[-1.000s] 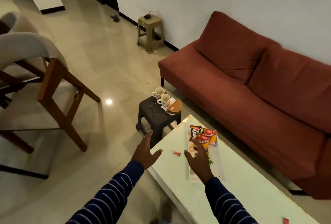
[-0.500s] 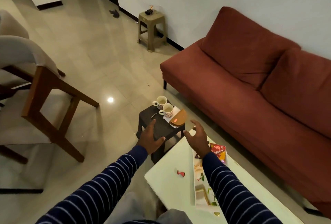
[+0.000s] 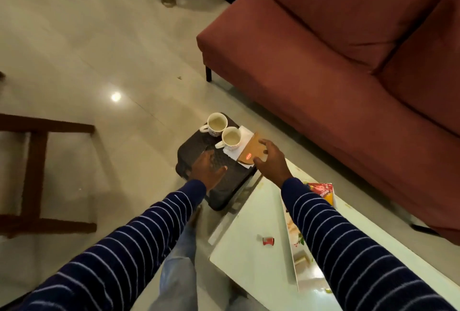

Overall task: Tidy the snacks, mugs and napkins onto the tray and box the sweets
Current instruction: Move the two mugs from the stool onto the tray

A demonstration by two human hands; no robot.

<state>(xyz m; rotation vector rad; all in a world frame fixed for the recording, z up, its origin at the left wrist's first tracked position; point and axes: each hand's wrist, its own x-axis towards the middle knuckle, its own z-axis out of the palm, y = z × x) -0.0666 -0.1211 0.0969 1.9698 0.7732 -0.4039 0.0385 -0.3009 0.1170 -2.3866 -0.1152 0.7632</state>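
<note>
The step in hand looks like fetching the things off the dark stool (image 3: 219, 161). The right hand (image 3: 271, 161) curls loosely over the brown wedge-shaped box (image 3: 249, 151), fingers touching its edge but not yet closed on it. The left hand (image 3: 206, 169) hovers spread and empty just beside it. Two mugs (image 3: 224, 130) stand just beyond the hands, one on the napkins (image 3: 242, 134). Next, the right hand must close on the box and carry it back to the bench (image 3: 249, 248), where the tray (image 3: 292, 248) and a loose sweet (image 3: 268, 241) lie.

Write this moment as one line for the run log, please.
left hand open over black stool | right hand open at brown box | two mugs on stool | nothing gripped
</note>
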